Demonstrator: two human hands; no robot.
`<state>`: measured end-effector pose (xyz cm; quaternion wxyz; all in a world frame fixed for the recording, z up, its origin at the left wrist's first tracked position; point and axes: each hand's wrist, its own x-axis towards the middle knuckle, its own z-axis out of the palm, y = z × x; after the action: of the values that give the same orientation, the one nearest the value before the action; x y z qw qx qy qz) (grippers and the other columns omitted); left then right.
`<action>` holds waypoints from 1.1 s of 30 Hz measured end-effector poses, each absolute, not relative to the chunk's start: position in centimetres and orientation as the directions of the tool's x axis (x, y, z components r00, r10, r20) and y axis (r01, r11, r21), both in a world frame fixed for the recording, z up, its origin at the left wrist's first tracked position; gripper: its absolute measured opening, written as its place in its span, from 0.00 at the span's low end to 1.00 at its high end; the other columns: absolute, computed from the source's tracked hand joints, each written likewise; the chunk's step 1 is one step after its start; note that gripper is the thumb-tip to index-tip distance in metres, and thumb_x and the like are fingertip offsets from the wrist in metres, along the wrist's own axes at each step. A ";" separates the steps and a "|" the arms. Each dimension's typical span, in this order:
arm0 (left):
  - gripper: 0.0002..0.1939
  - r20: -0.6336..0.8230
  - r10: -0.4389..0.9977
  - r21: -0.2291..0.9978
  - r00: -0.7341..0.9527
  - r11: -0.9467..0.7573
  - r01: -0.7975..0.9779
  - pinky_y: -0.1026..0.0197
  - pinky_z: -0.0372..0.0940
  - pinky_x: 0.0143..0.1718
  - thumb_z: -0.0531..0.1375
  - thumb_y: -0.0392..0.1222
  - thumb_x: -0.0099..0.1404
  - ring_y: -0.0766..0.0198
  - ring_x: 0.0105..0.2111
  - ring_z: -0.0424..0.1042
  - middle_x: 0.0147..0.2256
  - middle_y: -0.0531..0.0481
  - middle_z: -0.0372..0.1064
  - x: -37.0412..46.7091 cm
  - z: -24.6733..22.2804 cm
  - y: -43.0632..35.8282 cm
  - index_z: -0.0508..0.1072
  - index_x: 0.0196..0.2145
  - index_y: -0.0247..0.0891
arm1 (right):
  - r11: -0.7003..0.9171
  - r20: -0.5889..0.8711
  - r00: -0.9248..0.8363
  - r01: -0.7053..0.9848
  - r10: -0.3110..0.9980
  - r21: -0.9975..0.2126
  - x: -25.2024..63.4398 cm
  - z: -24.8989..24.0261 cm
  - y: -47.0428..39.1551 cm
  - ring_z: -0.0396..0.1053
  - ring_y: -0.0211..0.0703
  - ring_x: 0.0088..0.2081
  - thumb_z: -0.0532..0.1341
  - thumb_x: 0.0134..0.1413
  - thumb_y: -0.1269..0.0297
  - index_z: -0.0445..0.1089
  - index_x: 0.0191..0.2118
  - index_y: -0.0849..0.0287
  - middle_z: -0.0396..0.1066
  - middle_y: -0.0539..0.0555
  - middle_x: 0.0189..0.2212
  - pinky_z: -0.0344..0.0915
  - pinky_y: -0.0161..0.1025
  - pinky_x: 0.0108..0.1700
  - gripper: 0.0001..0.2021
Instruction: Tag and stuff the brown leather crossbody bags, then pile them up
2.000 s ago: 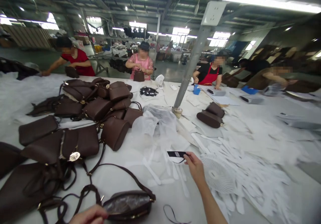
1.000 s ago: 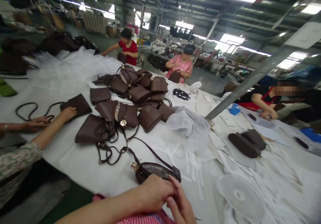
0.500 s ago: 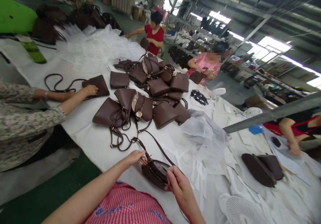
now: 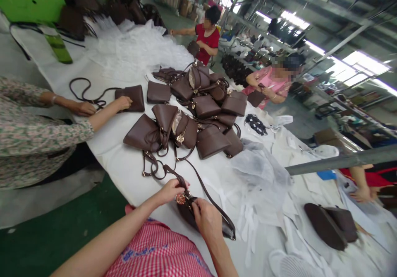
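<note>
A dark brown bag (image 4: 189, 215) with a long strap lies at the near edge of the white table, in front of my body. My left hand (image 4: 171, 191) pinches the strap end just above a round gold charm (image 4: 180, 199). On the bag's top edge, right of the charm, my right hand (image 4: 206, 218) is closed with fingertips on the opening. The strap (image 4: 214, 204) loops over the bag's right end. Beyond it lies a pile of brown bags (image 4: 206, 106), several with gold charms.
At left a person's hands (image 4: 124, 103) touch another brown bag. White wrapping (image 4: 133, 47) is heaped behind. Clear plastic (image 4: 260, 173), a metal pole (image 4: 338, 161), a white fan (image 4: 297, 264) and brown pieces (image 4: 328, 225) lie rightward. Other people work across the table.
My right hand has moved left along the bag's opening, closer to my left hand. The bag's mouth looks narrower, and the strap now hangs round its right end. The view has shifted.
</note>
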<state>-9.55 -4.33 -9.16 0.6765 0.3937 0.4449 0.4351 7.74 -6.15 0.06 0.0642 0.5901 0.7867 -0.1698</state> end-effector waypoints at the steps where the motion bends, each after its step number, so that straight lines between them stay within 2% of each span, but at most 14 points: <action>1: 0.10 -0.238 0.945 0.934 0.223 0.286 -0.215 0.57 0.60 0.49 0.57 0.33 0.50 0.57 0.43 0.68 0.40 0.46 0.73 -9.5 -8.9 -4.4 0.73 0.31 0.33 | 0.245 -0.293 -0.288 0.954 0.912 -0.176 7.7 0.0 -6.1 0.72 0.43 0.30 0.51 0.61 0.63 0.71 0.32 0.54 0.75 0.52 0.28 0.53 0.34 0.29 0.12; 5: 0.12 -0.273 0.932 0.929 0.238 0.320 -0.187 0.58 0.63 0.44 0.53 0.32 0.51 0.59 0.38 0.70 0.35 0.48 0.72 -9.2 -8.3 -4.5 0.72 0.33 0.33 | 0.244 -0.292 -0.278 0.959 0.915 -0.145 7.7 -0.2 -5.7 0.72 0.42 0.30 0.51 0.63 0.62 0.70 0.30 0.54 0.75 0.51 0.28 0.53 0.34 0.28 0.14; 10: 0.07 -0.397 0.894 0.903 0.208 0.421 -0.084 0.62 0.65 0.32 0.53 0.36 0.55 0.61 0.31 0.71 0.30 0.50 0.70 -8.6 -7.9 -4.7 0.67 0.33 0.34 | 0.307 -0.377 -0.289 0.952 0.880 -0.015 7.1 -0.3 -5.3 0.72 0.42 0.31 0.52 0.62 0.63 0.71 0.32 0.55 0.75 0.53 0.30 0.52 0.34 0.28 0.12; 14: 0.05 -0.429 0.872 0.890 0.237 0.453 -0.057 0.65 0.60 0.21 0.52 0.39 0.58 0.64 0.19 0.69 0.21 0.56 0.65 -8.4 -7.2 -4.6 0.64 0.33 0.36 | 0.323 -0.394 -0.281 0.945 0.875 0.044 6.6 -0.4 -5.1 0.72 0.43 0.31 0.50 0.64 0.63 0.71 0.34 0.56 0.74 0.54 0.31 0.53 0.34 0.27 0.13; 17: 0.06 -0.407 0.882 0.910 0.238 0.413 0.025 0.66 0.56 0.18 0.50 0.39 0.59 0.66 0.15 0.65 0.17 0.58 0.60 -8.4 -6.7 -4.5 0.64 0.32 0.35 | 0.339 -0.387 -0.290 0.939 0.875 0.063 6.5 -0.4 -5.0 0.72 0.42 0.31 0.51 0.64 0.63 0.71 0.34 0.56 0.74 0.55 0.31 0.53 0.34 0.27 0.13; 20: 0.06 -0.382 0.903 0.924 0.196 0.367 0.109 0.65 0.57 0.20 0.51 0.39 0.59 0.65 0.18 0.65 0.19 0.57 0.61 -8.5 -6.4 -4.2 0.66 0.31 0.35 | 0.347 -0.379 -0.296 0.935 0.877 0.073 6.2 -0.3 -4.8 0.73 0.41 0.31 0.51 0.64 0.64 0.71 0.34 0.57 0.73 0.54 0.31 0.53 0.34 0.26 0.12; 24: 0.05 -0.351 0.925 0.930 0.147 0.327 0.165 0.63 0.61 0.30 0.54 0.39 0.56 0.62 0.29 0.67 0.26 0.53 0.67 -8.5 -6.4 -3.9 0.68 0.28 0.36 | 0.361 -0.384 -0.306 0.929 0.871 0.078 5.7 -0.5 -4.5 0.73 0.40 0.30 0.52 0.63 0.65 0.71 0.35 0.58 0.73 0.54 0.32 0.54 0.33 0.26 0.11; 27: 0.06 -0.339 0.929 0.932 0.147 0.310 0.185 0.62 0.61 0.33 0.55 0.40 0.56 0.61 0.31 0.67 0.28 0.51 0.69 -8.5 -6.6 -3.7 0.69 0.28 0.35 | 0.375 -0.368 -0.322 0.923 0.872 0.082 5.6 -0.9 -4.2 0.73 0.39 0.30 0.52 0.64 0.65 0.72 0.36 0.57 0.73 0.54 0.32 0.53 0.33 0.25 0.12; 30: 0.08 -0.301 0.919 0.952 0.257 0.272 0.144 0.62 0.62 0.37 0.54 0.35 0.55 0.61 0.34 0.68 0.31 0.51 0.71 -8.6 -7.1 -3.9 0.72 0.32 0.35 | 0.368 -0.362 -0.317 0.926 0.876 0.079 5.7 -1.3 -4.1 0.73 0.39 0.30 0.52 0.64 0.65 0.72 0.36 0.57 0.72 0.54 0.33 0.53 0.32 0.25 0.12; 33: 0.15 -0.240 0.898 0.970 0.370 0.234 0.060 0.63 0.62 0.41 0.53 0.29 0.51 0.62 0.37 0.69 0.34 0.51 0.73 -8.4 -7.7 -4.4 0.73 0.36 0.36 | 0.368 -0.376 -0.312 0.926 0.872 0.085 5.8 -1.5 -3.9 0.73 0.40 0.30 0.52 0.64 0.65 0.72 0.36 0.56 0.72 0.54 0.33 0.54 0.32 0.25 0.12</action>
<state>-8.36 -4.42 -7.67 0.6398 0.5251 0.4560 0.3273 5.78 -3.91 -1.51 0.1824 0.5575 0.8065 -0.0736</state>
